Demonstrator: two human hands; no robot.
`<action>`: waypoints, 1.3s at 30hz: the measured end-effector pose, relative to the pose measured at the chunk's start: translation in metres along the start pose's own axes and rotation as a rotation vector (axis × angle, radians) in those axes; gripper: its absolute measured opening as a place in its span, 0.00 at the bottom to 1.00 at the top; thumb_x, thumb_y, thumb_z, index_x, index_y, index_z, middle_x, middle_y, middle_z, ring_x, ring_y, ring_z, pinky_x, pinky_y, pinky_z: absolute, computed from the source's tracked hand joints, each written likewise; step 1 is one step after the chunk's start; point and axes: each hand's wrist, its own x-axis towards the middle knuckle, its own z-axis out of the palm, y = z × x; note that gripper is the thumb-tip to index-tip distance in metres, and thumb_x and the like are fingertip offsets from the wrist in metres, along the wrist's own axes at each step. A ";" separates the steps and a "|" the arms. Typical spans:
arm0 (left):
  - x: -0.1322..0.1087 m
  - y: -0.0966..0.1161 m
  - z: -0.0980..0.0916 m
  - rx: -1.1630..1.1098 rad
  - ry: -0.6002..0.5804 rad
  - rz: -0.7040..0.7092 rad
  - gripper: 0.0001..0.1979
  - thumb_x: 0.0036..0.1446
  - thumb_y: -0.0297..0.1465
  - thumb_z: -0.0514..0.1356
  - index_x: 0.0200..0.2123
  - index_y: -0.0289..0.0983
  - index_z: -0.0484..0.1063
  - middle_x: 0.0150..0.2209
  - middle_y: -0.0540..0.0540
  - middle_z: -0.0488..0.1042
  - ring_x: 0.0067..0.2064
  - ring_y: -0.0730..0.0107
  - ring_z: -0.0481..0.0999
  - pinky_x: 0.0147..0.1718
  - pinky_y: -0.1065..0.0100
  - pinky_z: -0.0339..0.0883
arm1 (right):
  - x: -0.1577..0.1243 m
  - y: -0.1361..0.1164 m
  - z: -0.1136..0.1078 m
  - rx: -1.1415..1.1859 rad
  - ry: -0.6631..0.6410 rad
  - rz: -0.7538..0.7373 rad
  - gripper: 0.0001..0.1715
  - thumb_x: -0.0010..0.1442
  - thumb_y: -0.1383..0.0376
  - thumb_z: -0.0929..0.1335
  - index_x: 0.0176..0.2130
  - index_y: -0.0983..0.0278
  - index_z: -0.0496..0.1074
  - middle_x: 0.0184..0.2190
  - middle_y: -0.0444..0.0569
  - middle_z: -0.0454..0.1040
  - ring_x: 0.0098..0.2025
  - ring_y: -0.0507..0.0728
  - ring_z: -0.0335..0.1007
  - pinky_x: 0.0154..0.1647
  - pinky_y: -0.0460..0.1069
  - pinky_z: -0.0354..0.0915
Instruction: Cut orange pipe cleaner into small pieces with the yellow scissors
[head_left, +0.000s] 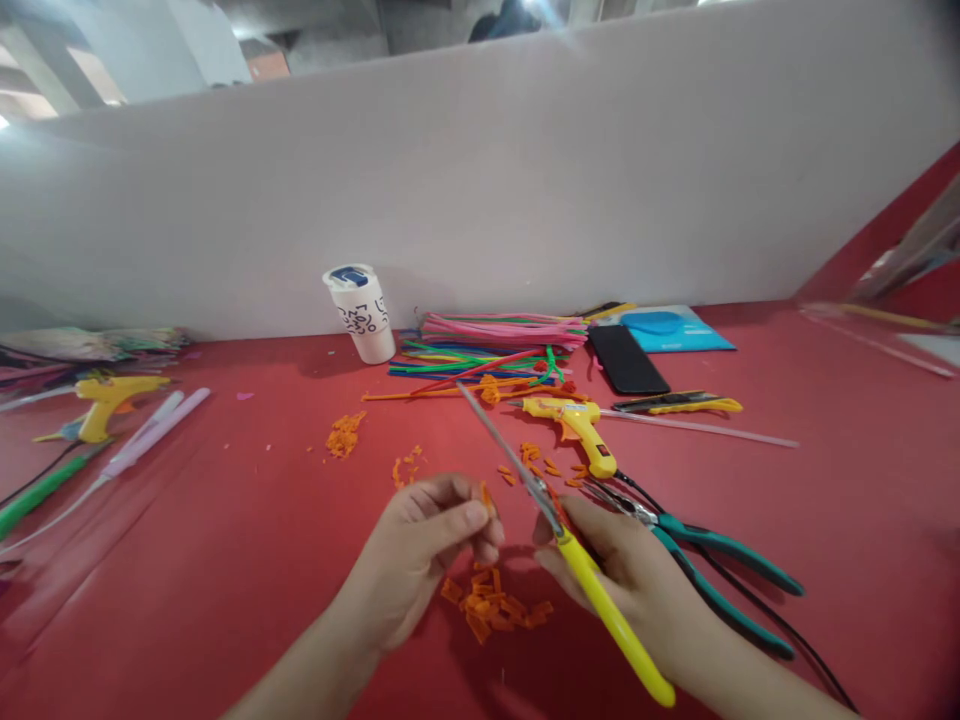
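Note:
My left hand (431,550) is closed in a pinch on a small orange piece (486,495) just above the red table (225,520). My right hand (630,580) grips yellow-handled scissors (592,590), whose long blades (502,450) point up and away to the left. Under both hands lies a small heap of cut orange bits (491,605). More orange scraps (345,435) lie scattered farther out.
A yellow glue gun (577,425), teal-handled pliers (712,570), a black phone (626,358), a bundle of coloured pipe cleaners (495,345) and a white cup (364,312) sit beyond the hands. A second glue gun (109,400) lies far left. A white partition (480,180) backs the table.

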 end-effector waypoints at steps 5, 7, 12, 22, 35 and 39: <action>-0.004 -0.014 0.009 0.028 -0.123 -0.221 0.02 0.45 0.25 0.60 0.23 0.32 0.71 0.19 0.48 0.71 0.21 0.77 0.69 0.23 0.75 0.62 | -0.004 -0.010 0.002 0.454 -0.033 0.121 0.14 0.50 0.55 0.64 0.30 0.63 0.61 0.16 0.36 0.58 0.14 0.45 0.46 0.12 0.42 0.47; -0.004 -0.016 0.010 0.044 -0.136 -0.255 0.03 0.45 0.25 0.61 0.23 0.31 0.71 0.19 0.47 0.71 0.21 0.78 0.69 0.23 0.75 0.61 | -0.005 -0.010 0.001 0.489 -0.047 0.150 0.16 0.48 0.53 0.65 0.30 0.63 0.61 0.15 0.36 0.59 0.12 0.44 0.46 0.11 0.41 0.46; -0.003 -0.017 0.010 0.097 -0.124 -0.295 0.03 0.44 0.26 0.61 0.25 0.31 0.72 0.20 0.48 0.71 0.20 0.78 0.68 0.22 0.76 0.60 | -0.004 -0.009 -0.001 0.465 -0.093 0.176 0.14 0.50 0.55 0.63 0.29 0.63 0.61 0.13 0.35 0.58 0.10 0.44 0.47 0.09 0.40 0.46; 0.000 -0.022 0.012 0.373 0.027 -0.147 0.02 0.40 0.26 0.62 0.22 0.33 0.72 0.18 0.50 0.70 0.21 0.76 0.67 0.23 0.74 0.60 | 0.000 -0.008 0.002 0.282 0.001 0.086 0.09 0.48 0.64 0.63 0.22 0.62 0.56 0.14 0.35 0.54 0.15 0.45 0.48 0.13 0.41 0.48; 0.010 0.001 -0.009 0.071 0.288 0.215 0.02 0.45 0.27 0.62 0.25 0.33 0.73 0.23 0.49 0.73 0.24 0.77 0.68 0.26 0.75 0.62 | 0.000 0.003 -0.005 -0.578 -0.024 -0.057 0.16 0.51 0.52 0.62 0.26 0.61 0.56 0.18 0.42 0.65 0.18 0.52 0.59 0.18 0.45 0.45; 0.009 0.002 -0.008 0.021 0.311 0.272 0.02 0.44 0.26 0.62 0.26 0.34 0.73 0.24 0.50 0.73 0.26 0.77 0.69 0.28 0.75 0.63 | -0.001 0.007 -0.001 -0.710 -0.036 -0.074 0.17 0.55 0.51 0.59 0.29 0.61 0.58 0.19 0.46 0.69 0.19 0.55 0.64 0.18 0.46 0.43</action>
